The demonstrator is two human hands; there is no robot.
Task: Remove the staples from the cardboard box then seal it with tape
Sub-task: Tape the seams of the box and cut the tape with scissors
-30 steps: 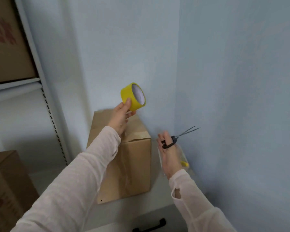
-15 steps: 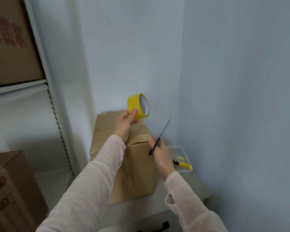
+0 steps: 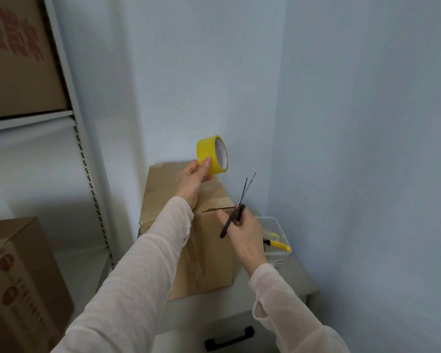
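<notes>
The sealing step seems to be in hand. The left hand (image 3: 192, 186) is pinching the yellow tape roll (image 3: 209, 154) between thumb and fingers, holding it just above the far top edge of the cardboard box (image 3: 211, 250). The right hand (image 3: 243, 235) is curling its fingers round the black handles of the scissors (image 3: 240, 206), whose barely parted blades are pointing up beside the box's near right corner. No staples are showing on the box's top. Whether a strip is running from the roll to the box cannot be told. The next move is probably calling for the blades to cross taut tape close to the roll, clear of the thumb. The box is sitting on a grey cabinet top (image 3: 285, 278). A clear tub (image 3: 278, 222) holding a yellow-handled tool (image 3: 278, 246) is sitting just right of the box. A metal shelf rack (image 3: 83, 154) is standing left of the box, with another carton (image 3: 15, 276) further left and pale blue walls behind it.
</notes>
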